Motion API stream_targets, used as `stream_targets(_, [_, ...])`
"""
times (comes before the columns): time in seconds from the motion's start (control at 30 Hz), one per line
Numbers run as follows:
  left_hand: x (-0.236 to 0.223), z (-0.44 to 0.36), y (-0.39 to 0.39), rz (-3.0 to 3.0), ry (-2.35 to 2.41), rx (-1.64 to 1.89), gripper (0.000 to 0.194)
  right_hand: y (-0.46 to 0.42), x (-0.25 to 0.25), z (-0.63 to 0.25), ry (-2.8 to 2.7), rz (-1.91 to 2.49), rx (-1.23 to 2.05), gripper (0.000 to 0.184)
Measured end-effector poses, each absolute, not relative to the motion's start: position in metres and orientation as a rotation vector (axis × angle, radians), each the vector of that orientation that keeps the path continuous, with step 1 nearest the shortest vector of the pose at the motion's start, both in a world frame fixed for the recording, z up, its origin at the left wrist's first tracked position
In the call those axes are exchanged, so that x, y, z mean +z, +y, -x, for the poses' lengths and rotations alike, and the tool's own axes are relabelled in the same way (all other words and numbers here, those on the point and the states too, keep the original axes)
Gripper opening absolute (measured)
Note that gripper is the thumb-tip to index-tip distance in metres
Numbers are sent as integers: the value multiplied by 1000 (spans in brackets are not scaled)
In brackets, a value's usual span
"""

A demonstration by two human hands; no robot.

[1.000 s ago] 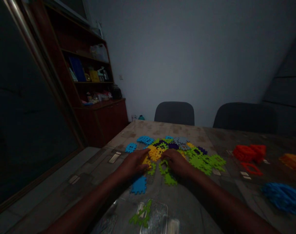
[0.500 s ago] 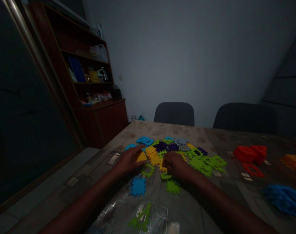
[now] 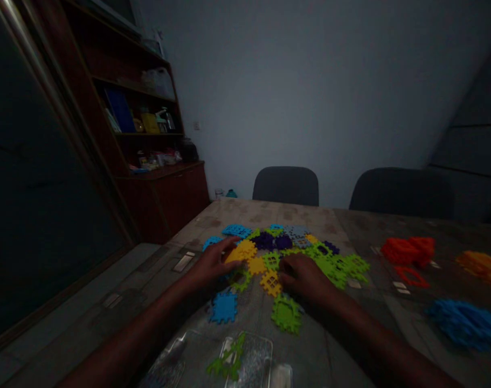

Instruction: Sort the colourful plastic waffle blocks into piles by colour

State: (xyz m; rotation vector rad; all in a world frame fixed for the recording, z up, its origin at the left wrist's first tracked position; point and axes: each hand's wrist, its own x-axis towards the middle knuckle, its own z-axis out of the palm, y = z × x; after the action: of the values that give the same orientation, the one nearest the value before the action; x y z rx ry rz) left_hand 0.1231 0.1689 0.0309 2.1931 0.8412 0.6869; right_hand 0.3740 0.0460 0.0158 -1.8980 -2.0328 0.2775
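Toothed plastic building tiles lie in a loose heap in the middle of the table. My left hand (image 3: 211,264) curls its thumb and fingers around several yellow tiles (image 3: 244,250) at the heap's left side. On the right, my right hand (image 3: 304,274) has its fingers bent and closed beside a yellow window tile (image 3: 271,283); whatever is under them is hidden. Nearer to me are a green square tile (image 3: 285,313) and a blue tile (image 3: 223,307). A green window tile (image 3: 271,261) and dark purple tiles (image 3: 265,241) show between and beyond my hands.
Red pieces (image 3: 407,251), orange pieces (image 3: 483,267) and a blue stack (image 3: 465,323) sit to the right. Green pieces (image 3: 229,360) lie close to me. Grey chairs (image 3: 285,185) stand behind the table (image 3: 330,218), with a wooden cabinet (image 3: 164,202) at the left.
My right hand has shifted slightly right, uncovering the yellow window tile and more of the green square tile. My left hand stays at the yellow tiles. The view has moved slightly.
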Motion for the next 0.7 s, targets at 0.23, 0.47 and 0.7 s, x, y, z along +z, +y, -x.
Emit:
stream_targets(0.23, [27,-105,127,-2191,822,645,64,38,15,-338,-2041,2095,184,50])
stream_targets(0.47, [28,-96,68,-2478,765,576,56,34,42,-364,-2079,2006,170,37])
stream_targets(0.7, [-25,-113,26,-2819,226,723,47,-44,57,-404,-2300,1950,506,37])
